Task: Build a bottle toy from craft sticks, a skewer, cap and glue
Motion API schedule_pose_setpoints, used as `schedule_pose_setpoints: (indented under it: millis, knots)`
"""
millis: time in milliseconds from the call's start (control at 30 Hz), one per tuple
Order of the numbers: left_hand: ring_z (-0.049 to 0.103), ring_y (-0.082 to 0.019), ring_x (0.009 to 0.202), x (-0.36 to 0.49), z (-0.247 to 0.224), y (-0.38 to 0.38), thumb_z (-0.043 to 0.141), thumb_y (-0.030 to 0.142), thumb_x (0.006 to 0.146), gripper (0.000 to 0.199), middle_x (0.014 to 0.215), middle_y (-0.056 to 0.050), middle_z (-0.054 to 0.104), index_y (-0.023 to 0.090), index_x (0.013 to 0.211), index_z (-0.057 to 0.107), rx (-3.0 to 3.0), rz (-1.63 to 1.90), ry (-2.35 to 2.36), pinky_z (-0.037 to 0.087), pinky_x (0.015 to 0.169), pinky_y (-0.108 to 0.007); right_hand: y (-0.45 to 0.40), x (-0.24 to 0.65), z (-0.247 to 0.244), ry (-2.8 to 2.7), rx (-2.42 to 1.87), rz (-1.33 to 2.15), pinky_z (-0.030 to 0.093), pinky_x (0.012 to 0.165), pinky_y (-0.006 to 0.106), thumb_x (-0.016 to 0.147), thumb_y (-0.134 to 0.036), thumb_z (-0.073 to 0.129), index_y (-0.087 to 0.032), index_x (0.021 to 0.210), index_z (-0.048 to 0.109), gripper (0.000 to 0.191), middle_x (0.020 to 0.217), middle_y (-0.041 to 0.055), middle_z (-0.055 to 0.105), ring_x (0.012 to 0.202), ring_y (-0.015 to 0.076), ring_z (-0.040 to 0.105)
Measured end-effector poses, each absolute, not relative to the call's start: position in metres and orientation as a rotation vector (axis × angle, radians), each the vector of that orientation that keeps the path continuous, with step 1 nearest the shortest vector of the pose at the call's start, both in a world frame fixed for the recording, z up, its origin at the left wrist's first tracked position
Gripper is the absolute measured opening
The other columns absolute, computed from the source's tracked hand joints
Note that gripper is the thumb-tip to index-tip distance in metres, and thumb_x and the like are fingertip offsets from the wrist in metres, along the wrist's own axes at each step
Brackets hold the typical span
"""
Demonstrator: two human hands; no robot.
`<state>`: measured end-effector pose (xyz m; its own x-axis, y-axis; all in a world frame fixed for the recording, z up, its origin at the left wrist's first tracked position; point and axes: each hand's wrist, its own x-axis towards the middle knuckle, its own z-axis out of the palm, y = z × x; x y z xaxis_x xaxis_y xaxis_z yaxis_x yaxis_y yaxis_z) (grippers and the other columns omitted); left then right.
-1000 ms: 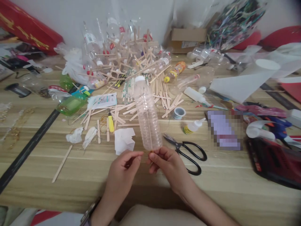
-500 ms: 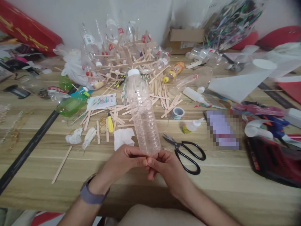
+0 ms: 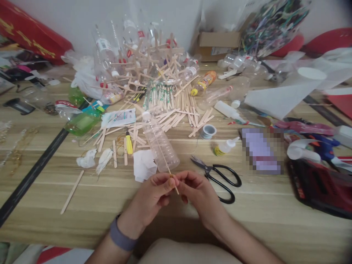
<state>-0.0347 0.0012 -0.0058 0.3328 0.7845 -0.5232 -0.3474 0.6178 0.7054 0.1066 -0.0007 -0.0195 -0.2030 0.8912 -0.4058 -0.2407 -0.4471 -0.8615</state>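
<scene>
A clear ribbed plastic bottle (image 3: 162, 148) is in front of my hands, its neck pointing away from me. A thin wooden stick (image 3: 165, 158) runs along the bottle and out past its base toward me. My left hand (image 3: 154, 192) pinches the stick near its close end. The fingertips of my right hand (image 3: 196, 189) are pressed together at the same spot, touching the left fingertips. Black-handled scissors (image 3: 217, 176) lie just right of my right hand. Beside the bottle's base is a torn piece of white paper (image 3: 143, 165).
Flat craft sticks (image 3: 173, 119) spread beyond the bottle, with a heap of plastic bottles (image 3: 106, 51) behind. A glue bottle (image 3: 225, 146), a wire spool (image 3: 208, 132) and a blurred-out phone-like object (image 3: 260, 150) stand right. A yellow-handled tool (image 3: 128, 143) lies left.
The bottle has tipped down and away, its base now apart from my fingers. More of the stick shows between base and hands. My left wrist has shifted right.
</scene>
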Motion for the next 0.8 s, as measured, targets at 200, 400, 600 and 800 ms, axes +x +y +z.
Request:
schedule_pose_setpoints:
  millis: [200,400,600,800]
  knots:
    - [0.029,-0.005,0.050,-0.037,-0.004,-0.003,0.087,0.047,0.057,0.038,0.056,0.005,0.045,0.015,0.061,0.065,0.467,0.767,0.958,0.017,0.044,-0.019,-0.002,0.112,-0.019,-1.053,-1.141,1.589,0.036,0.058,0.024,0.079,-0.033,0.070,-0.020,0.069,0.064,0.017,0.073,-0.0017,0.052,0.064,0.0115,0.045]
    - [0.031,-0.006,0.053,-0.031,-0.008,-0.002,0.087,0.043,0.057,0.035,0.058,0.006,0.045,0.017,0.066,0.065,0.417,0.840,0.994,0.021,0.047,-0.018,-0.009,0.111,-0.015,-0.636,-0.910,1.876,0.023,0.044,0.018,0.078,-0.034,0.069,-0.020,0.073,0.055,0.020,0.056,-0.0085,0.035,0.048,0.0064,0.024]
    - [0.033,-0.007,0.054,-0.023,-0.010,-0.002,0.081,0.045,0.065,0.034,0.063,0.003,0.054,0.015,0.066,0.064,0.526,0.873,1.004,0.021,0.048,-0.019,-0.014,0.122,-0.023,-0.357,-0.708,2.142,0.011,0.032,0.014,0.075,-0.031,0.072,-0.020,0.074,0.056,0.019,0.055,-0.0110,0.040,0.036,0.0012,0.014]
    - [0.028,-0.005,0.048,-0.022,-0.007,-0.003,0.076,0.049,0.067,0.037,0.055,0.007,0.044,0.015,0.066,0.061,0.652,0.808,1.071,0.018,0.043,-0.019,-0.011,0.134,-0.024,-0.489,-0.643,2.149,0.011,0.031,0.014,0.079,-0.031,0.067,-0.020,0.073,0.058,0.015,0.058,-0.0091,0.050,0.033,0.0000,0.015]
